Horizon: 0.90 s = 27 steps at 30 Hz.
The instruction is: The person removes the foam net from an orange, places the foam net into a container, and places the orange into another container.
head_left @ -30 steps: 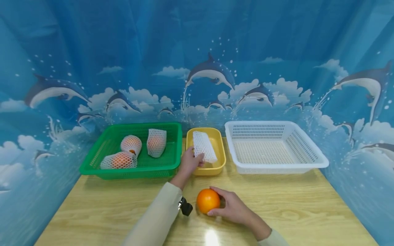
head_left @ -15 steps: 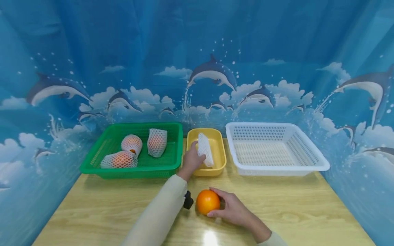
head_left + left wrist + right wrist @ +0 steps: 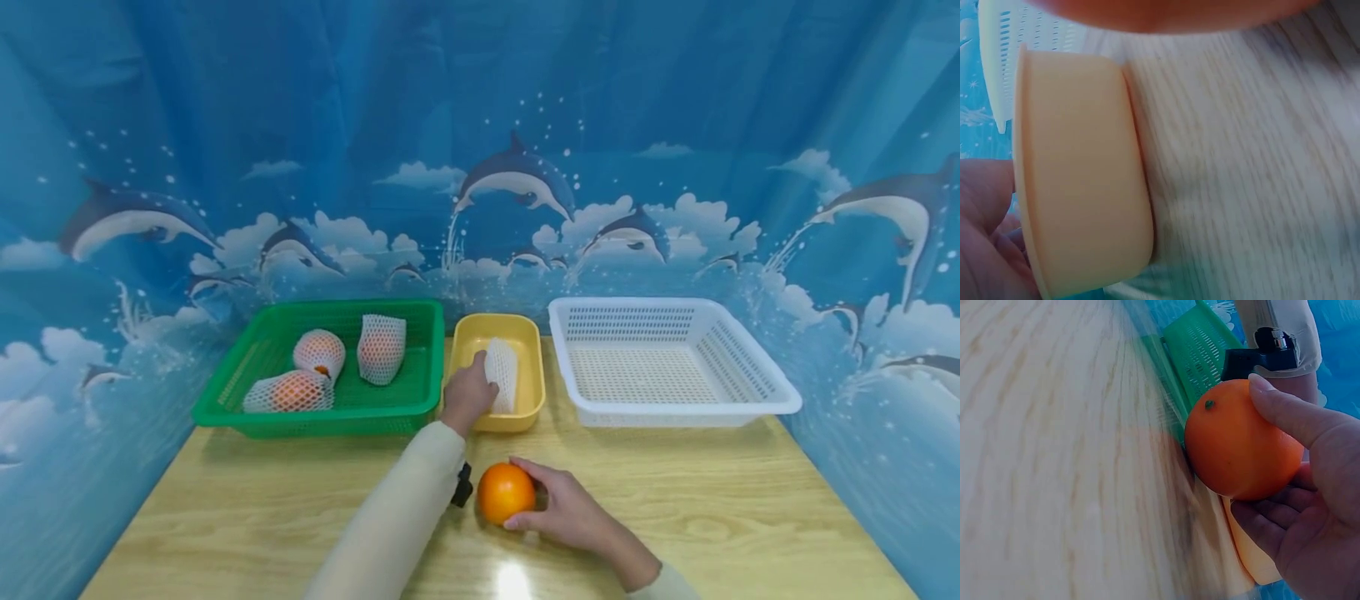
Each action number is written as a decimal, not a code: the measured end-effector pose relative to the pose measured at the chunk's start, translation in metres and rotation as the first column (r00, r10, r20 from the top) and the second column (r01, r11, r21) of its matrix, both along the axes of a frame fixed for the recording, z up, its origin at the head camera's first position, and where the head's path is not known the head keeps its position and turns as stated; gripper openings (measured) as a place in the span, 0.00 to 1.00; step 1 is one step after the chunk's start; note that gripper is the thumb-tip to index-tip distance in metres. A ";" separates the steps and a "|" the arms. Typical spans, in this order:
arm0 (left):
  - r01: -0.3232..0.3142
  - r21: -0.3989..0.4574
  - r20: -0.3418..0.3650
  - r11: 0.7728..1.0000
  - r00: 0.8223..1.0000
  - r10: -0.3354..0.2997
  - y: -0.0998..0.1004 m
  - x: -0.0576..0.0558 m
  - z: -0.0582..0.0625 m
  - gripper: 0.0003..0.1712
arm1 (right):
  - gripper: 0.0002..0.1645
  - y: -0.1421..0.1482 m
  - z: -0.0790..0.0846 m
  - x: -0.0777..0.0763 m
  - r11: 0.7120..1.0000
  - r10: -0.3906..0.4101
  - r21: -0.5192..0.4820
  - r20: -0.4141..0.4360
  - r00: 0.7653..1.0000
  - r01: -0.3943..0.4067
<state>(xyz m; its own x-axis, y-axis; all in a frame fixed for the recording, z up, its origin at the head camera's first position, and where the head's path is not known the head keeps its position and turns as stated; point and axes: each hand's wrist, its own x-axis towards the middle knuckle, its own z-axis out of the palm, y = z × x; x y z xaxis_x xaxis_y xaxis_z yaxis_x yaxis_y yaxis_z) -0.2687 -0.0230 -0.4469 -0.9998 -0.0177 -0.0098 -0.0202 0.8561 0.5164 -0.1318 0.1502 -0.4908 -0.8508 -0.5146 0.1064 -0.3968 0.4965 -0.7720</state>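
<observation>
A white foam fruit net [image 3: 502,375] is low inside the yellow basin [image 3: 531,354]. My left hand [image 3: 468,390] reaches over the basin's near left part and pinches the net's left edge. In the left wrist view the thumb [image 3: 988,187] and curled fingers show at the basin's rim, the net hidden behind the wall. On the table in front of the basin sits a bare orange [image 3: 506,493], its green stem end showing in the right wrist view. My right hand [image 3: 564,507] grips it from the right, thumb on one side and fingers on the other.
At the left stands a green basket [image 3: 390,408] with 3 netted fruits, one of them [image 3: 382,348] near its right wall. A white perforated basket [image 3: 675,408] stands at the right. Behind everything hangs a blue dolphin curtain [image 3: 480,83].
My left hand has carried the foam net down into the yellow basin, where it looks smaller and lower than before. The right hand and the orange have stayed in place.
</observation>
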 end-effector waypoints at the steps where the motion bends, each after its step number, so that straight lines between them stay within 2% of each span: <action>1: 0.005 -0.018 -0.009 1.000 1.000 -0.006 0.000 0.000 -0.001 0.34 | 0.52 0.000 0.000 0.000 1.000 -0.001 0.002 0.000 1.000 0.001; 5: 0.007 -0.037 -0.076 0.999 0.997 -0.010 0.000 0.003 -0.005 0.31 | 0.52 0.000 -0.001 0.000 1.000 -0.005 0.008 -0.005 1.000 0.005; 9: -0.013 0.013 -0.123 1.000 0.992 0.015 0.003 0.008 -0.005 0.30 | 0.53 0.000 -0.002 0.000 1.000 -0.013 0.007 -0.020 1.000 0.013; 15: -0.098 0.064 -0.094 0.993 0.990 0.103 0.011 0.007 -0.007 0.29 | 0.53 0.002 -0.003 -0.001 1.000 -0.017 -0.004 -0.022 1.000 0.017; 27: -0.115 -0.009 -0.082 0.993 0.990 0.114 0.016 0.008 -0.012 0.32 | 0.54 0.003 0.000 0.000 1.000 -0.007 -0.016 -0.002 1.000 0.007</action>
